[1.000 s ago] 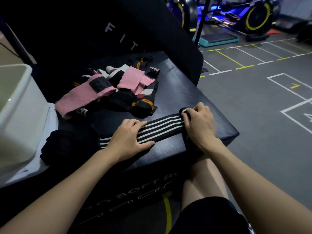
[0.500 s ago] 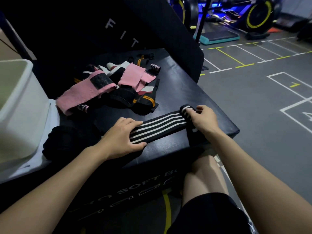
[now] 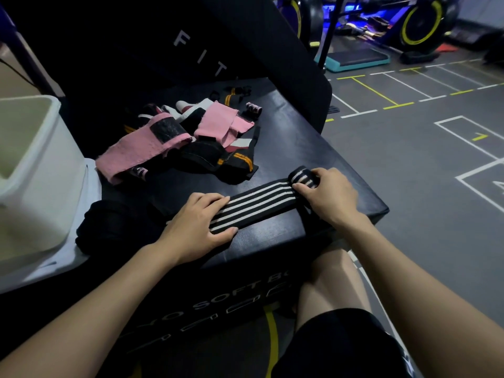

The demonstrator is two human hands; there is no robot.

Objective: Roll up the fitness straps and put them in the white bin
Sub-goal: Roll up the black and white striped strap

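- While the left hand (image 3: 200, 227) lies flat, fingers straight, pinning the near end of the black-and-white striped strap (image 3: 253, 204) to the black soft box (image 3: 341, 181), the right hand (image 3: 326, 193) curls its fingertips over the small roll (image 3: 301, 175) formed at the far end.
- Compared with a second ago, that roll is plainly fatter, and the flat run of strap between the two hands is shorter; the left hand has slid along the strap toward the right as well.
- By my reckoning that puts this strap early in its rolling, with most of its length still flat, and nothing about it has reached the bin yet.
- Off to the left stands the white bin (image 3: 41, 159), well apart from the strap, so a carry across the box top remains once the roll is finished.
- Behind the hands sits a tangled heap: pink straps (image 3: 144, 148), a black strap with orange stripes (image 3: 237, 159) and others, all unrolled and waiting.
- Nearer the bin lies a dark bundle (image 3: 109, 227); whether it is a rolled strap I cannot tell.
- Nothing sits on the strap's line, though the heap lies just beyond it and the box's near edge is close beside the roll.
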